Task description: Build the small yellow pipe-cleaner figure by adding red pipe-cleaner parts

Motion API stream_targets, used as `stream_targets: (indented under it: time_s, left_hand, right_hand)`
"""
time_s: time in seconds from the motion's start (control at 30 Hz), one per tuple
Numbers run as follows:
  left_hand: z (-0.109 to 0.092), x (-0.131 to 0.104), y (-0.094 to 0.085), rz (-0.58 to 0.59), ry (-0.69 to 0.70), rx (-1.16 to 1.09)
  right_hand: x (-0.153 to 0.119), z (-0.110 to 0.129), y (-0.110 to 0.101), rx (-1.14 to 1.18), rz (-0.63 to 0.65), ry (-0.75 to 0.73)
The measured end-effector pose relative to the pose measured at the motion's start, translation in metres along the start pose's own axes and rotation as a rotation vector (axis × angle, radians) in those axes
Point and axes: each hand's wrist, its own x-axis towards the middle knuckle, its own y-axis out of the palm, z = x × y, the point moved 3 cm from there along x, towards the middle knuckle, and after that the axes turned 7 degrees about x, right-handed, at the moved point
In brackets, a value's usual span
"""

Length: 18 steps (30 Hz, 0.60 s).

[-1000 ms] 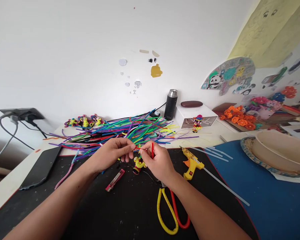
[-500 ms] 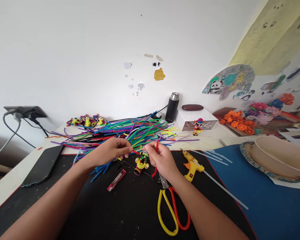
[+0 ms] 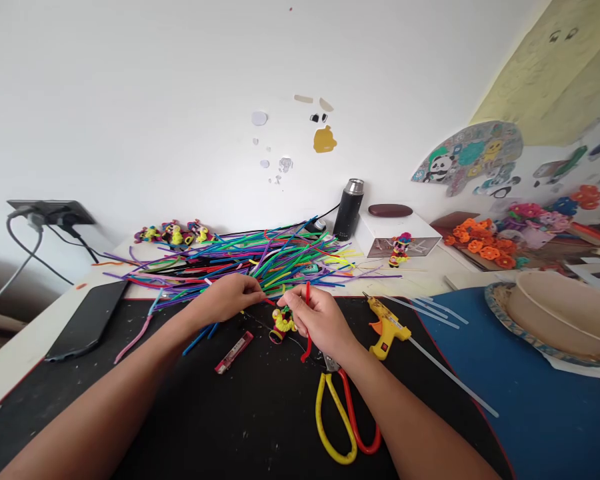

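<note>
My left hand (image 3: pixel 235 297) pinches one end of a red pipe cleaner (image 3: pixel 308 347). The other part of that pipe cleaner runs through my right hand (image 3: pixel 317 317), whose thumb and fingers are closed on it; a piece sticks up above the fingers and a piece hangs below. Between and just under my hands, a small yellow and pink pipe-cleaner figure (image 3: pixel 281 323) rests on the black mat (image 3: pixel 205 427), partly covered by my right fingers. Scissors (image 3: pixel 347 427) with yellow and red handles lie beneath my right wrist.
A yellow glue gun (image 3: pixel 387 327) lies right of my right hand. Behind my hands is a pile of coloured pipe cleaners (image 3: pixel 280 253). A pink-labelled packet (image 3: pixel 234 352), a phone (image 3: pixel 87 320) and a black flask (image 3: pixel 349 210) stand or lie around.
My right fingers have shifted slightly left, now covering more of the figure. The upright red piece has moved left with them. The whole view has shifted a little.
</note>
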Motion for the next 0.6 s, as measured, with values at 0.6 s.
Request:
stream_targets:
  time_s: [0.6]
  left_hand:
    - [-0.044,-0.024,-0.007,0.02,0.037,-0.615]
  right_hand:
    - [-0.009,-0.011,0.011,-0.167,0.221,0.196]
